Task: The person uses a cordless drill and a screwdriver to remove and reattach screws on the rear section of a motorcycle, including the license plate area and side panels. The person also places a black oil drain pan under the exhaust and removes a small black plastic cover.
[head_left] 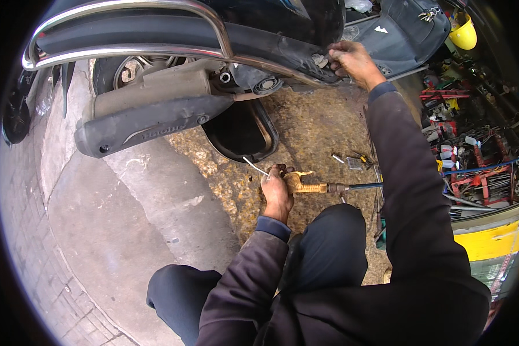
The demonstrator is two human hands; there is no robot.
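Note:
My left hand (277,195) is closed round a yellow air blow gun (310,188). The gun's thin pale nozzle (255,165) points toward a black oil pan (273,149) on the ground, and a dark hose (365,185) runs off its other end to the right. Up at the lower side of a dark scooter (282,51), my right hand (356,62) has its fingers bent and pressed together. Beside those fingertips a small greyish lump (319,60) shows on the scooter's panel. Whatever the right fingers pinch, if anything, is too small to make out.
The scooter's exhaust muffler (155,109) and chrome guard bar (138,53) span the upper left. Several tools fill a red rack (478,167) at the right. Keys (428,14) rest on the scooter's dark footboard; a yellow helmet-like thing (464,36) is behind.

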